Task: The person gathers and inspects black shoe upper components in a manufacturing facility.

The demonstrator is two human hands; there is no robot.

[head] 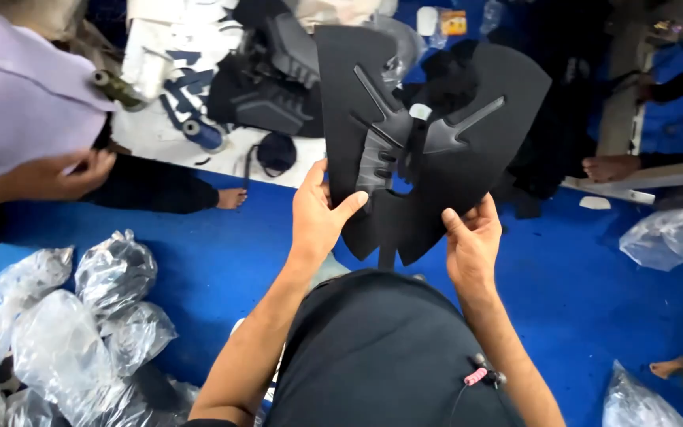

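I hold up a large flat black piece [436, 134], shaped like two wings with raised grey ribs near its middle. My left hand [319, 212] grips its lower left edge, thumb laid across the front. My right hand [472, 237] pinches its lower right edge. The piece stands roughly upright above my lap, over a blue floor [223, 245].
Several clear plastic bags [81, 316] lie at the lower left, and more bags [669, 233] sit at the right. A person in a lilac top [17, 95] sits at the upper left, a bare foot [231, 198] stretched out. Black shaped parts [278, 87] lie on a white sheet behind.
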